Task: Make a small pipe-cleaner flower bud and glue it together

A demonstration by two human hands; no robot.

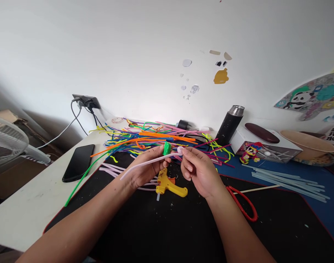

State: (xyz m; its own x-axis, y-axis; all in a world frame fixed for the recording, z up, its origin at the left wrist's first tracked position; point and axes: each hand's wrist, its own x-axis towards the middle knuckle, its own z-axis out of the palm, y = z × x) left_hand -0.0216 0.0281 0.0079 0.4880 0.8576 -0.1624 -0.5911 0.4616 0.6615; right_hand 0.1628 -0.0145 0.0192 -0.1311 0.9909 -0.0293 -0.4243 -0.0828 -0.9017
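Observation:
My left hand (148, 165) is closed on a small bundle of green pipe cleaner (167, 148), held upright between thumb and fingers. Just to its right, my right hand (196, 163) pinches a pale lilac pipe cleaner (145, 164) at its coiled end (179, 149). The long free tail of that pipe cleaner runs left across my left palm and bends down over the wrist. A narrow gap separates the coil from the green bundle. Below both hands a yellow glue gun (171, 185) lies on the black mat (156, 230).
Many coloured pipe cleaners (145, 137) are heaped behind my hands. A phone (78, 162) lies left. On the right are red-handled scissors (245, 206), glue sticks (290, 181), a black flask (230, 125), a tissue box (284, 148) and a small figurine (250, 152).

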